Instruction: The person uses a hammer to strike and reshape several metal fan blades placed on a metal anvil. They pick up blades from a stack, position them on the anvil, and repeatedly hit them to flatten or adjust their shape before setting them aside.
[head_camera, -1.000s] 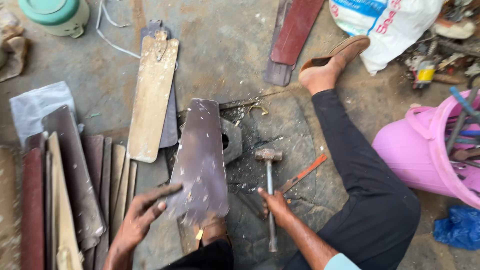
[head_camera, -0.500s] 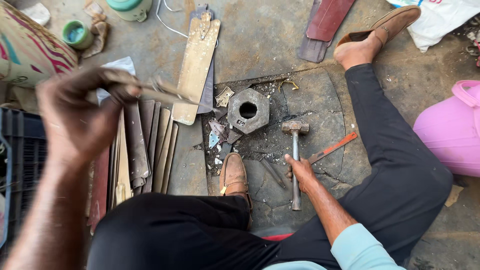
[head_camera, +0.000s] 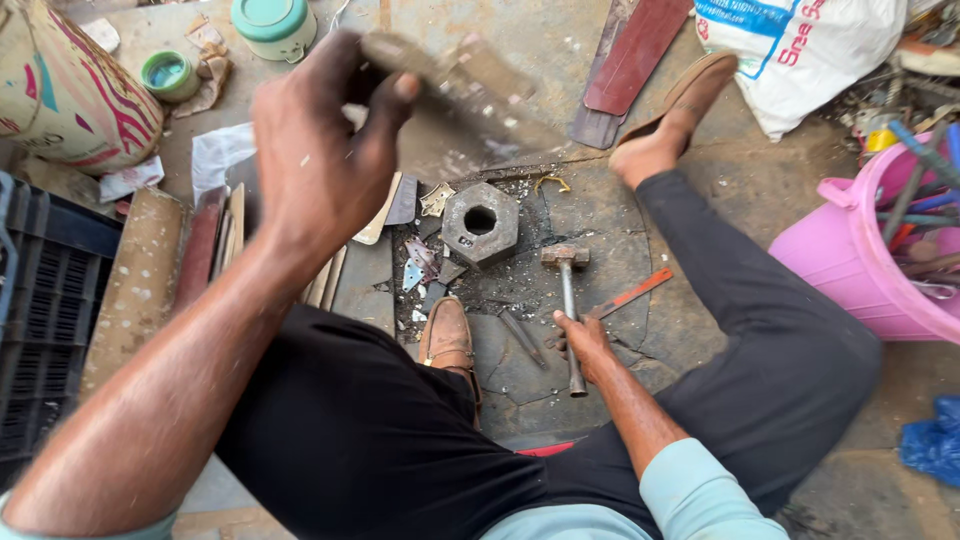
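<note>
Rusty metal strip (head_camera: 470, 85) clamped in my raised left hand (head_camera: 320, 150), my right hand (head_camera: 585, 340) grips the hammer (head_camera: 568, 300) lying by the hexagonal steel block (head_camera: 480, 222), ready for striking.

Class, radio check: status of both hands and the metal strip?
Left hand raised, gripping blurred metal strip. Right hand on hammer handle. Hex block on floor, unobstructed.
</note>
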